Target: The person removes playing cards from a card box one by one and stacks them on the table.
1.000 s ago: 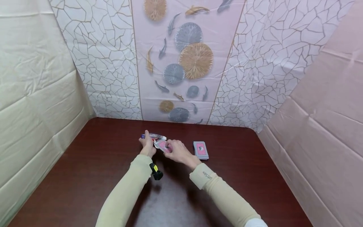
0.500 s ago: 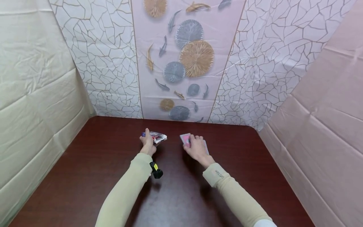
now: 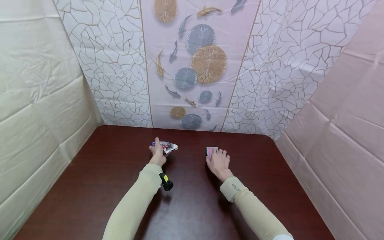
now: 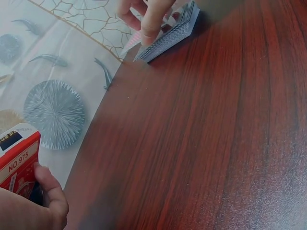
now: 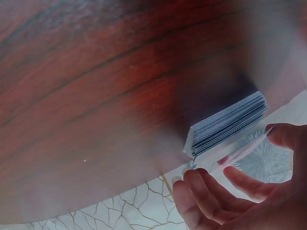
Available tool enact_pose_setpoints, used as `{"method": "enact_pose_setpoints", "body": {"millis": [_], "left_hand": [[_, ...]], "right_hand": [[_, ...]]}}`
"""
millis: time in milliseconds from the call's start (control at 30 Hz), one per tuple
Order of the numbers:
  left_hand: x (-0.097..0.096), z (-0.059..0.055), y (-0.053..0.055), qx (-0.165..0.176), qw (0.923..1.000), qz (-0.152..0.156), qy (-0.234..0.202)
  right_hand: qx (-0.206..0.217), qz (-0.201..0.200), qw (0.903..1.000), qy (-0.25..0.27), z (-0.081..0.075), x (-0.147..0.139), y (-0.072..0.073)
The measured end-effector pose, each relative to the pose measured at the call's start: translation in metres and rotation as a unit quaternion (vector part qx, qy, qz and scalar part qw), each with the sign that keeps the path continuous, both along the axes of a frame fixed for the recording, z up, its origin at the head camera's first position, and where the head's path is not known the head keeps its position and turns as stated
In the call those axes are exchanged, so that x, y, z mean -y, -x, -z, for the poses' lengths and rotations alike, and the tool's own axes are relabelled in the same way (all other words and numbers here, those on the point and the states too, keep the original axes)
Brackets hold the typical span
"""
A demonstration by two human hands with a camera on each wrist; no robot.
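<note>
My left hand (image 3: 157, 155) grips a playing card box (image 3: 168, 146). Its open end points right, and in the left wrist view its red side reads "NO.975". On the right, my right hand (image 3: 220, 162) is over a deck of playing cards (image 5: 228, 123) stacked on the table. Thumb and fingers pinch a pink-backed playing card (image 5: 242, 154) close over the deck, its face turned down. In the head view, the hand covers most of the deck.
The dark red wooden table (image 3: 189, 200) ends at a patterned cloth backdrop (image 3: 120, 83). Plain cloth walls (image 3: 39, 100) rise on both sides. A black and yellow device (image 3: 166, 181) is strapped to the left wrist.
My right hand has drawn the pink-backed card away from the box's open end and carried it right, over the deck. The left hand and box have stayed in place.
</note>
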State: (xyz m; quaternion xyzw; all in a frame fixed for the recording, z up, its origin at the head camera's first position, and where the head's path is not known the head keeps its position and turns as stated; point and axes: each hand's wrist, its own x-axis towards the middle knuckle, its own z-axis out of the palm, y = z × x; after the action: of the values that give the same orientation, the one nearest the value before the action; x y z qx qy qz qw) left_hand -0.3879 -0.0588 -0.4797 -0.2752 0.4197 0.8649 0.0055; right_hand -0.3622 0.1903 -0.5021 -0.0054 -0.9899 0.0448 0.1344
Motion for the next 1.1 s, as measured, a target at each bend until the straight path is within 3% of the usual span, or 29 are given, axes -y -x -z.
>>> {"method": "enact_pose_setpoints", "body": {"millis": [367, 700, 1100], "left_hand": [[-0.0016, -0.0005, -0.0011, 0.007, 0.9999, 0.003, 0.015], [-0.0057, 0.0, -0.0028, 0.001, 1.0, 0.004, 0.009], [-0.0074, 0.0026, -0.0034, 0.005, 0.9997, 0.021, -0.009]], "right_hand": [[0.022, -0.001, 0.9997, -0.005, 0.003, -0.0043, 0.0024], [0.024, 0.001, 0.9996, 0.014, 0.0034, -0.0054, 0.0037], [0.058, 0.016, 0.9978, 0.029, 0.0016, -0.0033, 0.0059]]}}
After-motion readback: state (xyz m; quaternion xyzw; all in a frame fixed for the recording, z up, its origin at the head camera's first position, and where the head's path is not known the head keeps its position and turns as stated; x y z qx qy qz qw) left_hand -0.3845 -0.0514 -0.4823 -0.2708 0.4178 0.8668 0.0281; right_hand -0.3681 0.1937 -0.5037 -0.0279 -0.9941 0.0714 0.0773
